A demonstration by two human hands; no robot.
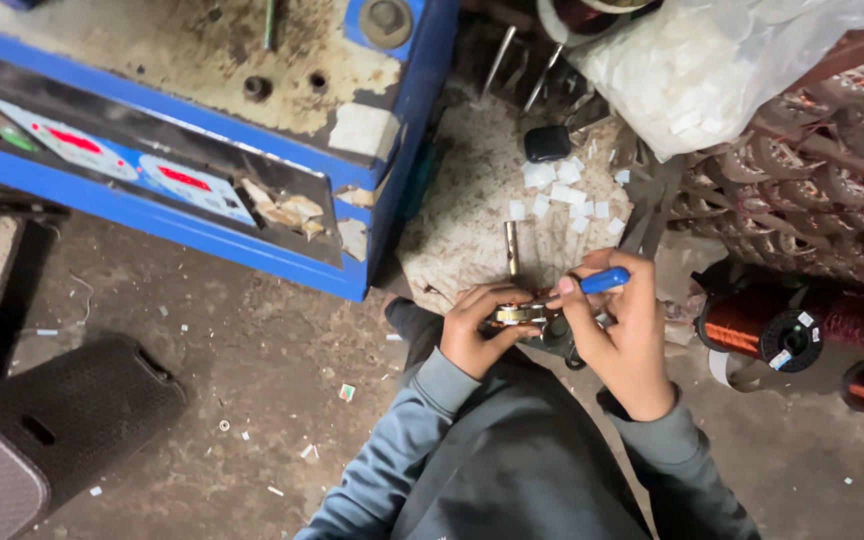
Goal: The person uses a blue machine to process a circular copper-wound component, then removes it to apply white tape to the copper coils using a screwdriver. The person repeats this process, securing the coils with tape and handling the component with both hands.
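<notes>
Seen from above, looking down at two hands held close together over grey-sleeved arms (432,440). Left hand (477,325) curled around a small round metal part (520,315), gripping it from the left side, thumb pressed on top. Right hand (627,335) closed around a blue-handled tool (602,281), handle jutting up and to the right beyond the fingers, working end angled down to the left and meeting the metal part between both hands. Exact tip hidden by fingers.

Judged as mid-step: tool applied to the small part, steadied by the other grip. Any further move likely calling for a firm hold on the part and a careful, small push or turn of the tool, kept from slipping toward the left thumb.

Just beyond the hands, a worn pale pad (472,220) scattered with white paper squares (562,190) and a short metal rod (511,248). Right of the right hand, spools of copper wire (762,325). Far above and left of the left hand, a blue machine (252,130) with a rusted top. Lower left, well apart, a dark perforated stool (62,420) on a dusty concrete floor (252,350).
</notes>
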